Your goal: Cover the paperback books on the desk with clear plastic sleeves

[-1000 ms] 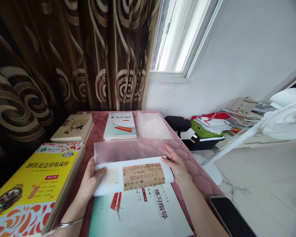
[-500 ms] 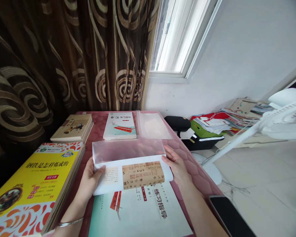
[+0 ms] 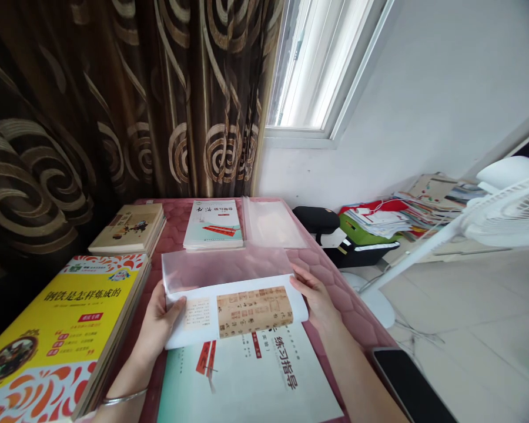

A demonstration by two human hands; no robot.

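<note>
A workbook (image 3: 247, 382) with a green-and-white front and red ribbon print lies before me. Its far part is a curled-over leaf (image 3: 255, 311) with a brown calligraphy picture. A clear plastic book cover (image 3: 229, 267) stretches out beyond this leaf. My left hand (image 3: 165, 314) pinches the left edge of leaf and plastic, thumb on top, fingers mostly hidden behind. At the opposite edge, my right hand (image 3: 312, 294) grips the leaf and the plastic corner between thumb and fingers. How far the leaf sits inside the plastic, I cannot tell.
Left of me are a stack of yellow books (image 3: 70, 317) and smaller tan books (image 3: 130, 226). Farther back lie white-green booklets (image 3: 214, 223) and more clear covers (image 3: 273, 223). A phone (image 3: 409, 382) rests at the right edge, near a white fan (image 3: 441, 247).
Both hands keep their hold. The right hand and the leaf's right edge have shifted very slightly; the view has moved a little. Otherwise nothing visibly differs.
</note>
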